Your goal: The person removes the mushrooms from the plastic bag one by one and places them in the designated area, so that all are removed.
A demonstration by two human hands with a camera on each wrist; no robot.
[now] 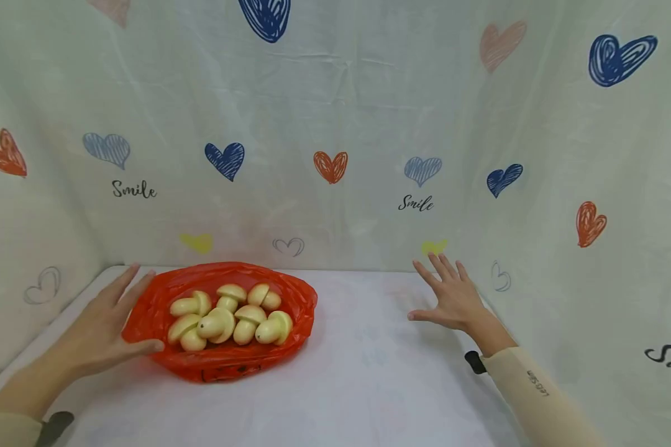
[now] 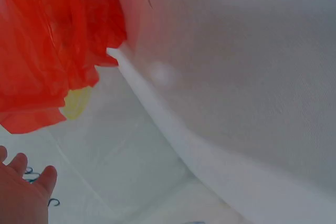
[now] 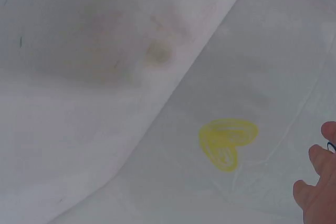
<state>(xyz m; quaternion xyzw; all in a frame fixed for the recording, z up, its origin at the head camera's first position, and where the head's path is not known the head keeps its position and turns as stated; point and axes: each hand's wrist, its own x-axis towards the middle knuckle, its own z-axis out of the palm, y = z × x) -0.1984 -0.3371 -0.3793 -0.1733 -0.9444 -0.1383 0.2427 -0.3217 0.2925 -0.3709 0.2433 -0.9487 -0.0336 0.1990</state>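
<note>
Seven partly overlapping mushrooms in red bag, left hand and right hand cropped in wrist views, fingers spread, empty

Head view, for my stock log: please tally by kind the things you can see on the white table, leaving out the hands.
Mushroom-shaped pieces (visible ones): 7
Red plastic bag: 1
Total: 8

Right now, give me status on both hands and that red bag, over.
Left hand open beside red bag, contact unclear. Right hand open, empty, apart from bag. Bag mouth open, seven mushrooms inside. Nothing seen covering them.
</note>
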